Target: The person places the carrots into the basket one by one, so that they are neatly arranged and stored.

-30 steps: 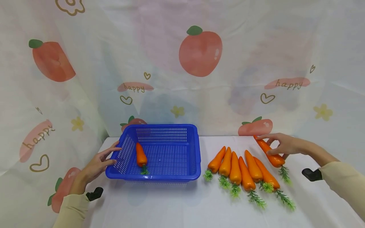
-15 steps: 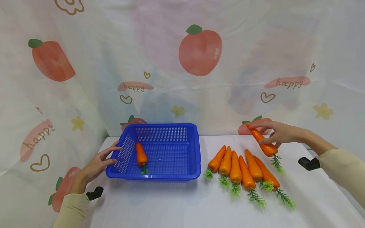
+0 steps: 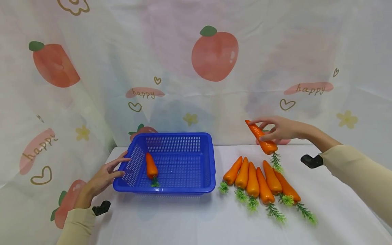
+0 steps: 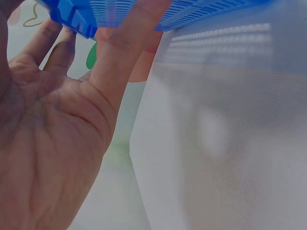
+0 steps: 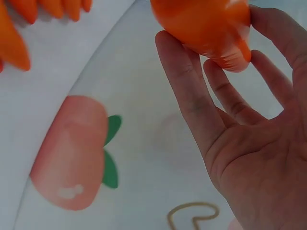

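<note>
My right hand holds a carrot between thumb and fingers, raised above the table behind the carrot row. It tilts with its tip up to the left, its green leaves hanging down. In the right wrist view, the thumb and fingertips press around the carrot. My left hand touches the left rim of a blue plastic basket, its fingers fairly straight. The left wrist view shows those fingers reaching up to the side of the basket. Inside the basket, toward its left, lies one carrot.
Several carrots lie side by side on the white tablecloth, right of the basket, leaves toward the front. A fruit-printed cloth backdrop rises behind the table and along its left side.
My right hand has lifted the carrot off the table's right side and carried it up and leftward. The left hand and the basket have stayed in place.
</note>
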Demonstrator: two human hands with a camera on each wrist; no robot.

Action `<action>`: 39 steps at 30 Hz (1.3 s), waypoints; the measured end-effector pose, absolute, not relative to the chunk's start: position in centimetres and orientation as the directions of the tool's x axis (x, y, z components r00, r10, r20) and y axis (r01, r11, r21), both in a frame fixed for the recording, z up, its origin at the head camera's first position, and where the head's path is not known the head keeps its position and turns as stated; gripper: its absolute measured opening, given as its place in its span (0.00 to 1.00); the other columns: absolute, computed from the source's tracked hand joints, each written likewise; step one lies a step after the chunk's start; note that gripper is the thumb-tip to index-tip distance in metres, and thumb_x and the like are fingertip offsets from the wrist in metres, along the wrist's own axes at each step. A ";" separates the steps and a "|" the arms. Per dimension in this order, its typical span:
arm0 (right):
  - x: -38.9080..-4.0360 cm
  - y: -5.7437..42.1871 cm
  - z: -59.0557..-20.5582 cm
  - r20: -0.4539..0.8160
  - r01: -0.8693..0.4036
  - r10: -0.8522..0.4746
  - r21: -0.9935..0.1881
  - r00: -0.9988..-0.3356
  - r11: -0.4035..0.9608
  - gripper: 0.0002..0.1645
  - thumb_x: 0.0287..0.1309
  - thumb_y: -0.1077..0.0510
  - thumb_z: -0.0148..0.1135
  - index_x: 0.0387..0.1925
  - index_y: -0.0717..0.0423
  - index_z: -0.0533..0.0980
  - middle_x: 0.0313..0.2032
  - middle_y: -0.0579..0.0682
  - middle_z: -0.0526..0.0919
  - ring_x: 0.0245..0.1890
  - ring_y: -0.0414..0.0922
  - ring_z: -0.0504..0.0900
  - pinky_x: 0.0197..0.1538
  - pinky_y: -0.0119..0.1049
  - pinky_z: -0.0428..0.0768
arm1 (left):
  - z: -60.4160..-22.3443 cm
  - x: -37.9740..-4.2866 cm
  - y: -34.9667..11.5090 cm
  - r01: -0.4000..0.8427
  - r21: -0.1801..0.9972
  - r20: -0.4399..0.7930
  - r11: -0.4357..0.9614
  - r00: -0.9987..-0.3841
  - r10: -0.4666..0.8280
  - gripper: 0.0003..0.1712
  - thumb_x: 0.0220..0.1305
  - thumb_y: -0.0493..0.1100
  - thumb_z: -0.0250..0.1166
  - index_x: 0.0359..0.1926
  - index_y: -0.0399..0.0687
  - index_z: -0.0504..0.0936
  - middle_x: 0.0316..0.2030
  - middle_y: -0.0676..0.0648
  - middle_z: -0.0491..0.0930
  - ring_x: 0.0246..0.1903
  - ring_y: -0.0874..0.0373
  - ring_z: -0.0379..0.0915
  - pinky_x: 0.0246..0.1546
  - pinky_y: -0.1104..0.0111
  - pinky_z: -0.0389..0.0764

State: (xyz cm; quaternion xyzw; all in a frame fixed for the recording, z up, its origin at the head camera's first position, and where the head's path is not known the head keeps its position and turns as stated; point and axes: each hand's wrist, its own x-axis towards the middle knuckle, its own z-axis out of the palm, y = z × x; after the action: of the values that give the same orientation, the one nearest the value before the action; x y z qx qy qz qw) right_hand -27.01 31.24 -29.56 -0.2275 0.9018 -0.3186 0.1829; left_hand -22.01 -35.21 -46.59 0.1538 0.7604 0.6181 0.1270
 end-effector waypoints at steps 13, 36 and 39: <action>-29.3 23.6 -27.9 -0.190 -0.320 -0.573 -0.671 -0.797 0.668 0.40 0.66 0.49 0.70 0.75 0.35 0.64 0.66 0.62 0.69 0.54 0.60 0.83 0.42 0.48 0.89 | -46.6 -22.1 -35.3 0.091 0.972 0.002 0.214 -0.923 0.386 0.33 0.74 0.38 0.60 0.76 0.41 0.64 0.83 0.50 0.36 0.77 0.27 0.32 0.53 0.58 0.84; -32.3 11.9 -29.9 -0.145 -0.368 -0.696 -0.763 -0.703 0.531 0.39 0.64 0.53 0.71 0.74 0.43 0.67 0.62 0.60 0.74 0.50 0.55 0.85 0.42 0.53 0.88 | -46.7 -22.2 -35.3 0.093 0.973 0.003 0.212 -0.920 0.391 0.33 0.74 0.38 0.60 0.76 0.41 0.63 0.83 0.50 0.36 0.77 0.28 0.31 0.54 0.56 0.84; -32.6 10.6 -30.4 -0.148 -0.357 -0.706 -0.780 -0.692 0.513 0.39 0.64 0.54 0.71 0.73 0.43 0.67 0.61 0.60 0.75 0.50 0.55 0.84 0.41 0.51 0.89 | -46.7 -22.3 -35.3 0.092 0.973 0.002 0.211 -0.920 0.391 0.33 0.74 0.38 0.60 0.76 0.41 0.63 0.83 0.50 0.36 0.77 0.28 0.31 0.54 0.56 0.84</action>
State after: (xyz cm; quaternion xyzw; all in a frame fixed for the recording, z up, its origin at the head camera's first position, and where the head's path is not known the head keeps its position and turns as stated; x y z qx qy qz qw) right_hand -32.62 10.57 -30.43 -0.3169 0.8386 -0.3780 0.2310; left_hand -22.25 -35.33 -46.68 0.1572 0.7683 0.6081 0.1229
